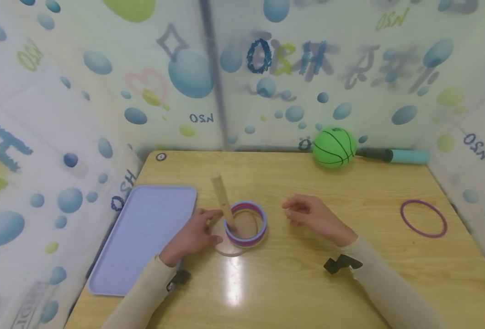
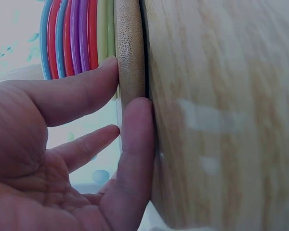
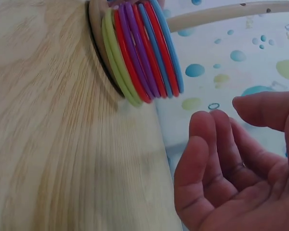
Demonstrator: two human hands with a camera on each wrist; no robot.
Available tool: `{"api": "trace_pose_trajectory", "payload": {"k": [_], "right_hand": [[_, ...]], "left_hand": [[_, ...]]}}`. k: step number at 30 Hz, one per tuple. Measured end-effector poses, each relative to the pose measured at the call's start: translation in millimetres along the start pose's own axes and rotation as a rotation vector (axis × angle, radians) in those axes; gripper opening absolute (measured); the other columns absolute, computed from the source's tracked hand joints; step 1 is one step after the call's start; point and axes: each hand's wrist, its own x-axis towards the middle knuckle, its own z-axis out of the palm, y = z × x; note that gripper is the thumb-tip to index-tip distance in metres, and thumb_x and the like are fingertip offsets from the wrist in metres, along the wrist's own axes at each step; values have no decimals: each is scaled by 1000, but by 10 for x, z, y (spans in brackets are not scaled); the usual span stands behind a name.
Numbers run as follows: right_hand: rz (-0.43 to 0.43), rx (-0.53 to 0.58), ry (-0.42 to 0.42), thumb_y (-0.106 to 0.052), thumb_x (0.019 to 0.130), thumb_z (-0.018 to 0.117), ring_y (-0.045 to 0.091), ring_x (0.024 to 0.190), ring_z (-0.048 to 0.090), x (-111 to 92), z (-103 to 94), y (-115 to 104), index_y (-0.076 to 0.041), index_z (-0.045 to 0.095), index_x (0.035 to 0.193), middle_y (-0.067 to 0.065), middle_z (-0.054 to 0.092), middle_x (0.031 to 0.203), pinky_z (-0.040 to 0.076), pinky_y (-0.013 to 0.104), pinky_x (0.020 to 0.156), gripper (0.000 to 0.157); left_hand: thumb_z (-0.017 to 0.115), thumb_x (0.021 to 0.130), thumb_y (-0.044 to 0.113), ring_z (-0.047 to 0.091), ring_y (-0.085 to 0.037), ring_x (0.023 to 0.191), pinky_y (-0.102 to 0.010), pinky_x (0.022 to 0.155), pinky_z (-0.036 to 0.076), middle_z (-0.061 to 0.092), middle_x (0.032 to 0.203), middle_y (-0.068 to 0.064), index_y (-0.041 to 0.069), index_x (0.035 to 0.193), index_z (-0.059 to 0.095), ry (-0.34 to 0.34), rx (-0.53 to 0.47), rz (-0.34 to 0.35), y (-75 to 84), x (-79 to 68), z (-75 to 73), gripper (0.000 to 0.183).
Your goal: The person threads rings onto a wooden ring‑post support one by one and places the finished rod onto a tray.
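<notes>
A wooden ring-toss stand has a round base [image 1: 221, 246] and an upright peg [image 1: 221, 196], tilted in the head view. Around the peg sits a stack of rings [image 1: 263, 224]; the right wrist view shows yellow-green rings [image 3: 116, 62] at the bottom, then red, purple and blue ones [image 3: 176, 62] above. My left hand [image 1: 194, 235] holds the left edge of the base, thumb and fingertips against its rim [image 2: 131, 57]. To the right of the stack, my right hand [image 1: 314, 217] hovers with loosely bent fingers and nothing in them.
Left of the stand lies a lavender tray [image 1: 143, 233]. A purple ring [image 1: 444, 219] lies by itself at the table's right side. Along the back edge are a green ball [image 1: 334, 148] and a teal-and-black hand pump [image 1: 408, 156]. Patterned curtains [image 1: 242, 114] enclose the table.
</notes>
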Motion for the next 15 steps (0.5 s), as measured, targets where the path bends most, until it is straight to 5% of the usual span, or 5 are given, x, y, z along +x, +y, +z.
{"api": "trace_pose_trajectory", "payload": {"k": [15], "right_hand": [[-37, 6, 78, -19, 106, 65, 15, 88, 71, -542, -527, 247, 9, 61, 131, 24, 70, 104, 62, 34, 80, 38]], "left_hand": [[92, 79, 18, 56, -24, 97, -44, 86, 53, 56, 120, -18, 13, 148, 61, 2, -5, -12, -5, 16, 9, 76]]}}
